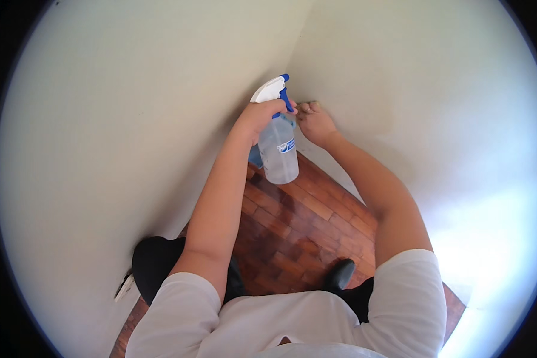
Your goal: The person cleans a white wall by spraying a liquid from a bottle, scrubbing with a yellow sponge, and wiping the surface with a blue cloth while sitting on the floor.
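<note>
My left hand (262, 117) grips the neck of a spray bottle (279, 156) with a white and blue trigger head, its fingers by the blue trigger. The bottle is translucent, bears a blue label and hangs upright above the floor, its nozzle towards the corner of the walls. Just right of it, my right hand (314, 121) rests against the right wall with bent fingers. Something thin and greenish shows at its fingertips; too little is visible to tell what it is. Behind the bottle, a blue thing (255, 156) is partly hidden.
A left wall (116, 112) and a right wall (385, 80) meet in a corner ahead. Below lies a wooden parquet floor (291, 223), with a white baseboard along the right wall. My dark shoe (341, 273) stands on the floor. A damaged spot (125, 286) shows low on the left wall.
</note>
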The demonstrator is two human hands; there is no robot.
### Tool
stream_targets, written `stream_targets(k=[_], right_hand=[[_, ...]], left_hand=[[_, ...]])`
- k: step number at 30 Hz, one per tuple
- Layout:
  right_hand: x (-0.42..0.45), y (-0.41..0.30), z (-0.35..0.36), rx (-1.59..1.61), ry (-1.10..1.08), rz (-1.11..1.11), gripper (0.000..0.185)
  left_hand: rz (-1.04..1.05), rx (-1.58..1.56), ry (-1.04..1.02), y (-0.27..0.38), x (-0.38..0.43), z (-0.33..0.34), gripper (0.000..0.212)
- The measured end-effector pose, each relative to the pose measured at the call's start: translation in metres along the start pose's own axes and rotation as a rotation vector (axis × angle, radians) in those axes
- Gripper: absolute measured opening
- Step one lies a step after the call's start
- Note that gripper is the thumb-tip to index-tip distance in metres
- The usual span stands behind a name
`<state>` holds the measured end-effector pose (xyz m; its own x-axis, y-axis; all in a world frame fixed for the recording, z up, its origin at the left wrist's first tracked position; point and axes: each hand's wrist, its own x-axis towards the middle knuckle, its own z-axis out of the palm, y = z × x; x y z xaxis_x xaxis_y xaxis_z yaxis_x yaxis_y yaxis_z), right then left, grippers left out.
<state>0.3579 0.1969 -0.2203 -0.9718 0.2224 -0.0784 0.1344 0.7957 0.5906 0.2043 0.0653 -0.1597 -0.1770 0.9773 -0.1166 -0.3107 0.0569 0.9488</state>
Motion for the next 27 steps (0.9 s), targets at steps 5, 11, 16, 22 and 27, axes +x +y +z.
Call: stream_targets(k=[5, 11, 16, 22, 27], right_hand=[[-0.094, 0.042, -0.057, 0.129, 0.463, 0.249, 0.027], [-0.066, 0.055, -0.082, 0.062, 0.383, 0.075, 0.027], [-0.063, 0.042, -0.068, 0.077, 0.458, 0.159, 0.026], [-0.055, 0.049, -0.077, 0.116, 0.421, 0.115, 0.028], [-0.046, 0.045, -0.067, 0.154, 0.464, 0.137, 0.028]], left_hand=[[-0.053, 0.019, 0.026, 0.0, 0.001, 0.001, 0.024], [-0.012, -0.029, 0.003, 0.0, 0.0, 0.002, 0.026], [-0.007, -0.053, -0.024, -0.006, 0.001, -0.003, 0.026], [0.024, -0.067, -0.004, -0.004, 0.0, 0.001, 0.026], [-0.037, -0.087, 0.016, -0.007, 0.001, 0.0, 0.026]])
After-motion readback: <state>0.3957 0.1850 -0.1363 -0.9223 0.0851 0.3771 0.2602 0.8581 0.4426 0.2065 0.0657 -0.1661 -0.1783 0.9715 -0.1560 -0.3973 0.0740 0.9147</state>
